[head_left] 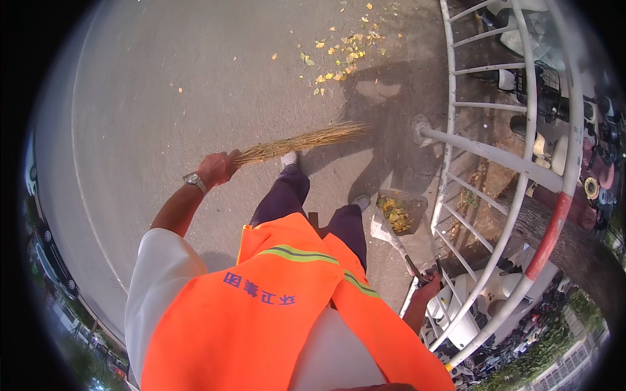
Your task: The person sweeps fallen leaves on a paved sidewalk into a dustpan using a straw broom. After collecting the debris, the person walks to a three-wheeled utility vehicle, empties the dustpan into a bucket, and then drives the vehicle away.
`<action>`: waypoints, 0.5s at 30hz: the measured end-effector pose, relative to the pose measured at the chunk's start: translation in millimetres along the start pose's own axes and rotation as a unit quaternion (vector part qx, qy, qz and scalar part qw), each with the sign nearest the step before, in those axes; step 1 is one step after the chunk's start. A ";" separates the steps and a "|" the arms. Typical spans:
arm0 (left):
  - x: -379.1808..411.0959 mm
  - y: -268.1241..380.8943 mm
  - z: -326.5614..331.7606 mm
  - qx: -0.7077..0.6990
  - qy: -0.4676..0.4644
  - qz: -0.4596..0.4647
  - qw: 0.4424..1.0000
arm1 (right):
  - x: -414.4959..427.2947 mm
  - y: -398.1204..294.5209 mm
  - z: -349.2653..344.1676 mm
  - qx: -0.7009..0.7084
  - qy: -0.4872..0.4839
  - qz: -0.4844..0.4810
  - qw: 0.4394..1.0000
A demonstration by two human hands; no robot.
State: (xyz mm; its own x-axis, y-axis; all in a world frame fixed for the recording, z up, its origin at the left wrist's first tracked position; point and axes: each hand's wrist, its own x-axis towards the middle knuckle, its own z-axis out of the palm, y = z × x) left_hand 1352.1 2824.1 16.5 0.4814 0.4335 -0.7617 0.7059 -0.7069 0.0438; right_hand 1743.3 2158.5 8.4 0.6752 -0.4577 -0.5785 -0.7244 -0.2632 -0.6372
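My left hand (218,168), with a metal watch on its wrist, is closed around the narrow end of a straw broom (303,141). The bristles point right, above the ground and in front of my feet. At the lower right, my right hand (428,286) grips the dark handle of a dustpan (385,228). The pan is low beside my foot at the right, with yellow leaves (395,214) inside. More yellow fallen leaves (342,61) lie scattered on the pavement ahead, beyond the broom.
A white metal railing (451,97) with a red band runs along my right side. Behind it are a tree trunk (562,234) and several parked scooters (543,88). Parked cars (55,259) stand far to the left, past a painted line (80,171). Shadows fall on the pavement ahead.
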 end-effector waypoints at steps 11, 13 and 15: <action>122.9 -111.4 -100.9 0.107 0.060 -0.090 0.988 | -33.6 -11.4 34.8 0.061 -0.034 0.044 0.997; 137.7 -109.1 -144.9 0.097 0.077 -0.095 0.988 | -23.7 3.6 45.7 0.036 -0.009 0.068 0.997; 141.7 -101.9 -181.3 0.088 0.092 -0.108 0.986 | -24.9 5.7 67.3 0.004 -0.005 0.060 0.998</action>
State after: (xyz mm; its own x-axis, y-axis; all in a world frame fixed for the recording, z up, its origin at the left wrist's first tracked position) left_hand 1442.6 3058.9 21.3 0.4273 0.6668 -0.6106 0.7092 -0.6661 -0.2311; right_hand 1731.8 2225.5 -15.1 0.5855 -0.4768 -0.6557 -0.7986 -0.2003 -0.5675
